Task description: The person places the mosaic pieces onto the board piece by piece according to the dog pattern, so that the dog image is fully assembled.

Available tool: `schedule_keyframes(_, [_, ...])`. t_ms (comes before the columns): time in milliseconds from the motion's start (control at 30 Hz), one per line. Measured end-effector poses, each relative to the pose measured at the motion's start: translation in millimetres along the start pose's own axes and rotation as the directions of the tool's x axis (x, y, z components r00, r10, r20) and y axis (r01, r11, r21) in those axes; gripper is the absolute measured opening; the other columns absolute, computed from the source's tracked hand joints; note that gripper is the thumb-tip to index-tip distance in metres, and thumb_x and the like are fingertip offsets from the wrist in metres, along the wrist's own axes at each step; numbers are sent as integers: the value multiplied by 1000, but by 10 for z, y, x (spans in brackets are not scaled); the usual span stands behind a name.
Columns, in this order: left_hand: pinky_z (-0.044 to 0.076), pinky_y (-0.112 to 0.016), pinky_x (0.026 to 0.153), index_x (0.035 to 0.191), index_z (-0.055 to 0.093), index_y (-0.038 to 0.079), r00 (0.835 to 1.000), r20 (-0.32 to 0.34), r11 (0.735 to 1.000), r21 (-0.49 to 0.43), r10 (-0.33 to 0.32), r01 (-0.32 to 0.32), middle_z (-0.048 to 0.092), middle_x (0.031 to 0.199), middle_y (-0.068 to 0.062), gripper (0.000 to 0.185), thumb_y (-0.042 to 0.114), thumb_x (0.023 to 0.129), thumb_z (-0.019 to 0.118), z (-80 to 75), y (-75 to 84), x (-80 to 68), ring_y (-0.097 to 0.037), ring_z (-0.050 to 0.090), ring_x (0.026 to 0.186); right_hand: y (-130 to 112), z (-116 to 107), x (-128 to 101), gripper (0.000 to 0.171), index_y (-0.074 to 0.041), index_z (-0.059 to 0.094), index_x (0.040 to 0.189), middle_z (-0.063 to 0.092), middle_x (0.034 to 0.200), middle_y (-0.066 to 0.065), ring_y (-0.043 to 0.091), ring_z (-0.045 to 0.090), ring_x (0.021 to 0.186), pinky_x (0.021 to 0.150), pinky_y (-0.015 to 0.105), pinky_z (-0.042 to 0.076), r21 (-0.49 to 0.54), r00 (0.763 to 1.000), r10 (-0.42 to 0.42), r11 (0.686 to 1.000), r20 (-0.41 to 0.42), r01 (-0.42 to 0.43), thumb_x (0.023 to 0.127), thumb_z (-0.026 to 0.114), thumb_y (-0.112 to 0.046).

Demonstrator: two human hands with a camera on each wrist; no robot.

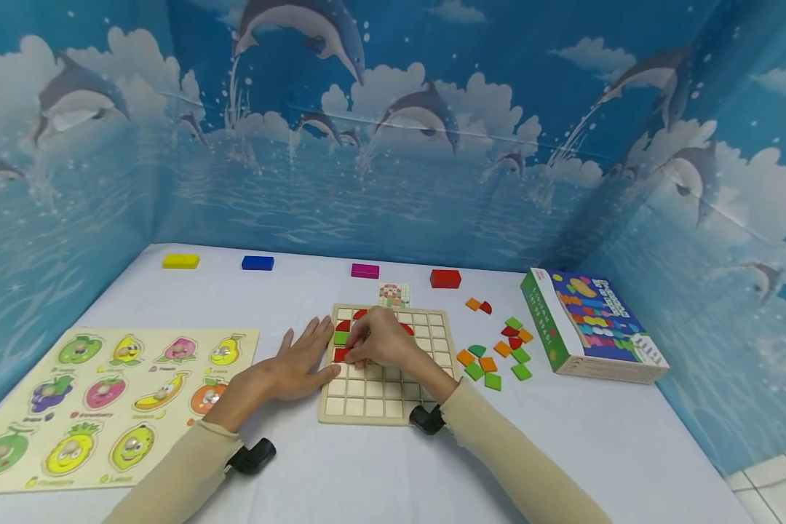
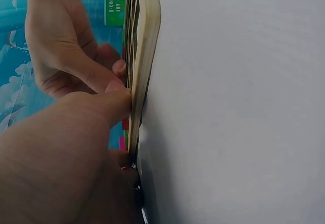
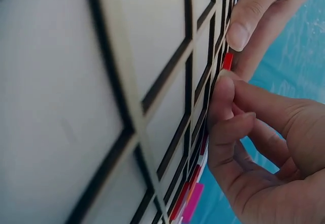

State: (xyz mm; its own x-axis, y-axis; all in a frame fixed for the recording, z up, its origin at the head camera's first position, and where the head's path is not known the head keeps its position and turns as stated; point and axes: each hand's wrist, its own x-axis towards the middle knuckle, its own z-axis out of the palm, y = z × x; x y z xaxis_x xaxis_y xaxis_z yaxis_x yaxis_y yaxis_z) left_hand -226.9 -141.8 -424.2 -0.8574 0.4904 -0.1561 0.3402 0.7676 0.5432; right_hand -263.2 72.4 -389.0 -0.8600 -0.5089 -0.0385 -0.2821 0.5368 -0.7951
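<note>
My right hand (image 1: 388,336) pinches a red tile (image 1: 339,354) near the 9 o'clock edge of the grid board (image 1: 375,408). My left hand (image 1: 295,370) lies spread, thumb against that edge. From the board, locate on the desk (image 1: 340,480): pattern card (image 1: 394,295), 12 o'clock; red block (image 1: 445,279), 1 o'clock; loose tiles (image 1: 502,349), 3 o'clock, game box (image 1: 592,320) beyond; fruit puzzle (image 1: 245,339), 9 o'clock.

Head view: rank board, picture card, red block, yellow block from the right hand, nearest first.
1. Board: directly under the right hand.
2. Picture card: at the board's far edge.
3. Red block: farther back, to the right.
4. Yellow block: back left.
</note>
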Motion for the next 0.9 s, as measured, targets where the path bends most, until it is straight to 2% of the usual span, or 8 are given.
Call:
schedule_keyframes(333, [-11,-64,130,173,8,5,1000,-3,1000,16,12,-12,-1,182,-11,88,46,110,54,61,-65,76,-32,-9,168,-50,-17,8,8,2,80,85,72,68,6,17,71,57,57,23,57,-85,1000,7,996,-11,-8,87,87,5])
schedule_keyframes(400, [-10,-65,130,173,7,6,1000,-3,1000,20,10,-10,-1,182,-10,88,46,110,55,81,-83,101,-32,-8,168,-36,-52,-8,6,3,80,87,74,70,7,18,72,58,63,29,61,-82,1000,2,997,8,-1,88,86,5])
schedule_keyframes(467, [-10,-65,130,173,7,6,1000,-4,1000,22,5,-4,0,182,-11,89,46,110,55,93,-93,115,-33,-8,168,-4,-116,-34,3,3,82,90,75,73,7,18,73,60,77,35,64,-89,1000,-18,996,24,20,90,85,2])
schedule_keyframes(533, [-10,-64,130,174,6,8,1000,-1,1000,25,-9,9,-1,182,-9,90,47,109,56,96,-90,118,-32,-9,168,36,-222,-83,4,2,83,95,77,78,7,20,74,61,84,41,65,-90,999,-37,995,36,40,92,84,-1])
schedule_keyframes(600, [-10,-64,130,173,6,8,1000,-2,1000,24,-17,17,-2,182,-10,91,47,109,56,96,-82,116,-32,-9,168,109,-363,-157,8,1,83,100,78,83,6,21,75,64,85,40,64,-95,997,-63,993,37,67,94,83,-5])
schedule_keyframes(700, [-11,-63,131,173,5,7,1000,-3,1000,15,-22,22,-2,182,-10,91,47,109,56,89,-63,102,-32,-10,168,255,-632,-317,13,0,83,105,78,90,5,21,73,70,72,33,63,-135,995,-98,986,5,97,95,84,-9])
schedule_keyframes(833, [-10,-63,131,173,6,7,1000,-11,1000,10,-22,22,-2,182,-11,90,45,109,57,71,-52,68,-32,-9,168,551,-1011,-559,17,1,83,107,77,90,4,19,66,77,67,28,56,-231,990,-99,970,-100,74,94,85,-11])
schedule_keyframes(900, [-10,-63,131,173,6,7,1000,-15,1000,11,-25,25,-1,182,-11,90,45,109,57,60,-61,53,-32,-9,168,717,-1182,-654,18,3,82,108,76,88,5,21,65,78,67,27,54,-252,983,-57,968,-174,12,94,84,-10])
